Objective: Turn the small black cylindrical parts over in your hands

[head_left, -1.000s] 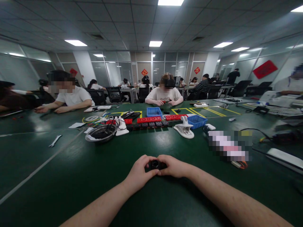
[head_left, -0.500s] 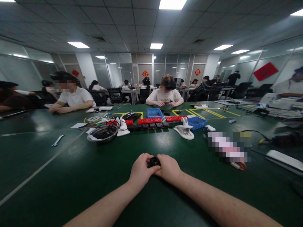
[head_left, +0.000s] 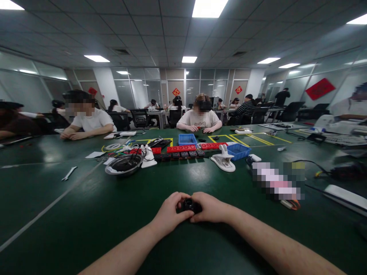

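Note:
A small round black object [head_left: 188,204] with a ring-shaped top is held between both hands, low over the green table [head_left: 120,206]. From the left, my left hand [head_left: 171,212] wraps round it, thumb across its near side and fingers at its far side. My right hand [head_left: 210,208] closes on its right side, the thumb tip meeting the left thumb in front. The palms and fingers partly cover the object.
Beyond my hands lie a metal bowl [head_left: 124,165], red socket strips [head_left: 181,148], a white clamp [head_left: 223,159] and blue trays [head_left: 238,151]. A wrench [head_left: 69,173] rests on the left. Cables and a white bar [head_left: 345,198] are on the right. People sit across the table.
My right hand has shifted slightly right and its thumb has spread, so more of the black object shows. Both hands appear a little lower in the view, as does the table.

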A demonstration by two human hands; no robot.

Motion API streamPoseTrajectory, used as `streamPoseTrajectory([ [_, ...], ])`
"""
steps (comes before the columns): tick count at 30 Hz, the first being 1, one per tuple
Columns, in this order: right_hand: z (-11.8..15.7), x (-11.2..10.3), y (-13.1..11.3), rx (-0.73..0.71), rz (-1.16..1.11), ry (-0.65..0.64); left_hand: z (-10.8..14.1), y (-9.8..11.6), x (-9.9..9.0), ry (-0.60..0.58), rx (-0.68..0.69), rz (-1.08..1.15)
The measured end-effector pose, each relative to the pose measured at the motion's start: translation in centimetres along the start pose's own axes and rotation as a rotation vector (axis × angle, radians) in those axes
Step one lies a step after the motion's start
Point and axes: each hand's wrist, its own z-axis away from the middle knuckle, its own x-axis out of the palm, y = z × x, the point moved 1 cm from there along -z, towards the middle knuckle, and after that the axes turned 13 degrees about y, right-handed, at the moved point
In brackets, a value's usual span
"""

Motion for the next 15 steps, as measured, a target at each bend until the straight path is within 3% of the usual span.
streamPoseTrajectory([
  [4,0.2,-1.8,-0.2,-0.008,-0.232,-0.174,-0.2,-0.4,0.3,-0.028,0.053,0.024],
  [5,0.2,-2.1,-0.2,0.028,-0.262,-0.163,-0.2,-0.5,0.3,-0.019,0.063,0.014],
  [9,0.1,-2.0,-0.3,0.166,-0.183,0.038,-0.1,-0.7,0.5,0.000,0.080,-0.133],
  [15,0.3,-0.1,-1.9,0.016,0.033,0.181,-0.1,-0.5,0.7,0.010,0.098,-0.297],
])
